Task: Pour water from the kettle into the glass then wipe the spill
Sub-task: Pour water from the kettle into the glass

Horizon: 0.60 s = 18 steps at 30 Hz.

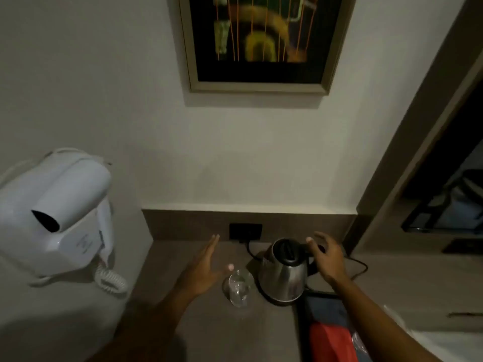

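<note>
A steel kettle (283, 273) with a black lid stands on its base on the grey-brown counter (170, 273), right of centre. Its black handle points right. My right hand (328, 257) hovers over that handle with fingers spread; whether it touches the handle I cannot tell. A clear empty glass (237, 290) stands just left of the kettle. My left hand (206, 269) is flat and open to the left of the glass, thumb near its rim, holding nothing.
A black wall socket (245, 231) with the kettle's cord sits behind the kettle. A white wall-mounted hair dryer (60, 212) hangs at the left. A red and blue cloth item (330, 333) lies at the counter's front right. A framed picture (261, 43) hangs above.
</note>
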{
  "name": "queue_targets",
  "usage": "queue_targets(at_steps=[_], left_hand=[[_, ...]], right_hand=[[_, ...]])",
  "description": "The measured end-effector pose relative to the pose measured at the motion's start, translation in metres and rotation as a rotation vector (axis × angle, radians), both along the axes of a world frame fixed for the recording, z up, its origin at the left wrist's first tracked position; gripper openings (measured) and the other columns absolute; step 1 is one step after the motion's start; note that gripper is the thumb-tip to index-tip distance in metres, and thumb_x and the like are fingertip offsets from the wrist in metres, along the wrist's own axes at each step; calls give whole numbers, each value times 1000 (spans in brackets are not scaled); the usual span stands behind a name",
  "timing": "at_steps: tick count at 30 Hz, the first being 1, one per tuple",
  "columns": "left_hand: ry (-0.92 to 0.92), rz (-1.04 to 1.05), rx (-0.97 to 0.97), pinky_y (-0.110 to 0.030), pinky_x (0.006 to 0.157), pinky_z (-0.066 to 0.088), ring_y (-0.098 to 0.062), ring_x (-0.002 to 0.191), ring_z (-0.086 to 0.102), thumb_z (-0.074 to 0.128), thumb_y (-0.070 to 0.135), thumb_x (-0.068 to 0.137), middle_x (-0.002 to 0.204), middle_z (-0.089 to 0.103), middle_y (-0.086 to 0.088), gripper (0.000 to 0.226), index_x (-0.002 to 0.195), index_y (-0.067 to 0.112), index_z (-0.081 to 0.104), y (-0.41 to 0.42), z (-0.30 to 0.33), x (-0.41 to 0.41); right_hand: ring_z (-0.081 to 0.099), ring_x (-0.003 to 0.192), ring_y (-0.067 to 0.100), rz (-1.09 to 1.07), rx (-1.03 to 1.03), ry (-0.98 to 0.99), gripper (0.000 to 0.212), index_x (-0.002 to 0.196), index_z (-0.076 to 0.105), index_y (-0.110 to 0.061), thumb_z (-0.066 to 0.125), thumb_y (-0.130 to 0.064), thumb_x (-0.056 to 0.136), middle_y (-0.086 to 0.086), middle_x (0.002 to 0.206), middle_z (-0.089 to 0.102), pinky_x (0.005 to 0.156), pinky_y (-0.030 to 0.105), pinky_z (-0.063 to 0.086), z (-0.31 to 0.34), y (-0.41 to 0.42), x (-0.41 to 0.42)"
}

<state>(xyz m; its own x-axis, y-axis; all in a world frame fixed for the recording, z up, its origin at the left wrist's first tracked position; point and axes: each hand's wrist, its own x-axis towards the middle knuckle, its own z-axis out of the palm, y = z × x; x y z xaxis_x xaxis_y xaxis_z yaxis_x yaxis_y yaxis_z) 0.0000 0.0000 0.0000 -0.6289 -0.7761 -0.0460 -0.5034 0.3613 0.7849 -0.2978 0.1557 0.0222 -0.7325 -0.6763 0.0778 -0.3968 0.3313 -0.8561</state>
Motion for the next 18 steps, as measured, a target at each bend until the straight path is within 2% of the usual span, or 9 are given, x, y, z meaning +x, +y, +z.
queue_targets(at_steps=[2, 4, 6, 8, 10, 13, 15, 18], left_hand=[[-74, -46, 57, -42, 119, 32, -14, 147, 28, 65, 85, 56, 163, 25, 8, 113, 152, 45, 18, -5, -26, 2], [-127, -36, 150, -40, 117, 35, -16, 144, 37, 69, 88, 44, 158, 36, 7, 111, 141, 57, 24, -2, -57, 7], [-129, -28, 187, -35, 114, 38, -15, 138, 44, 72, 87, 37, 151, 44, 8, 113, 137, 55, 30, 0, -83, 5], [-116, -58, 167, -27, 111, 38, -10, 132, 47, 83, 73, 40, 142, 47, 16, 106, 132, 54, 35, 2, -91, -3], [-93, -79, 156, -23, 109, 40, -7, 128, 50, 90, 56, 45, 137, 47, 20, 102, 134, 50, 40, 0, -103, -13], [-82, -70, 178, -20, 101, 45, -7, 121, 56, 92, 53, 46, 140, 52, 15, 109, 142, 36, 45, -2, -119, -21], [-64, -70, 181, -25, 99, 50, -9, 120, 57, 93, 51, 48, 138, 56, 10, 105, 141, 35, 45, -2, -124, -24], [-81, -78, 148, -26, 96, 53, -10, 118, 59, 93, 48, 52, 133, 62, 7, 96, 136, 33, 49, -3, -125, -29]], right_hand=[[59, 113, 27, -74, 32, -144, 41, 128, 61, -3, 62, -31, 97, 16, 125, 62, 93, 33, 43, -3, -2, -9], [62, 110, 32, -90, 67, -215, 34, 121, 65, 0, 59, -25, 99, 14, 111, 65, 88, 32, 41, -13, -3, -19], [63, 109, 35, -89, 107, -247, 28, 112, 66, -2, 56, -25, 100, 12, 103, 65, 87, 34, 42, -28, -7, -26], [61, 103, 32, -80, 99, -254, 23, 101, 66, -7, 53, -26, 102, 13, 99, 65, 87, 33, 40, -43, -12, -33], [57, 95, 26, -116, 78, -286, 30, 93, 66, -7, 49, -29, 104, 14, 95, 63, 85, 31, 39, -55, -17, -38], [50, 73, 12, -172, 5, -325, 45, 81, 60, -1, 50, -40, 101, 14, 82, 51, 63, 26, 39, -64, -30, -39], [44, 53, -4, -193, -54, -303, 45, 66, 48, -11, 50, -50, 87, 7, 68, 45, 52, 21, 36, -65, -36, -36], [44, 44, -5, -194, -61, -292, 38, 61, 42, -18, 49, -50, 81, -12, 50, 48, 48, 14, 35, -71, -38, -38]])
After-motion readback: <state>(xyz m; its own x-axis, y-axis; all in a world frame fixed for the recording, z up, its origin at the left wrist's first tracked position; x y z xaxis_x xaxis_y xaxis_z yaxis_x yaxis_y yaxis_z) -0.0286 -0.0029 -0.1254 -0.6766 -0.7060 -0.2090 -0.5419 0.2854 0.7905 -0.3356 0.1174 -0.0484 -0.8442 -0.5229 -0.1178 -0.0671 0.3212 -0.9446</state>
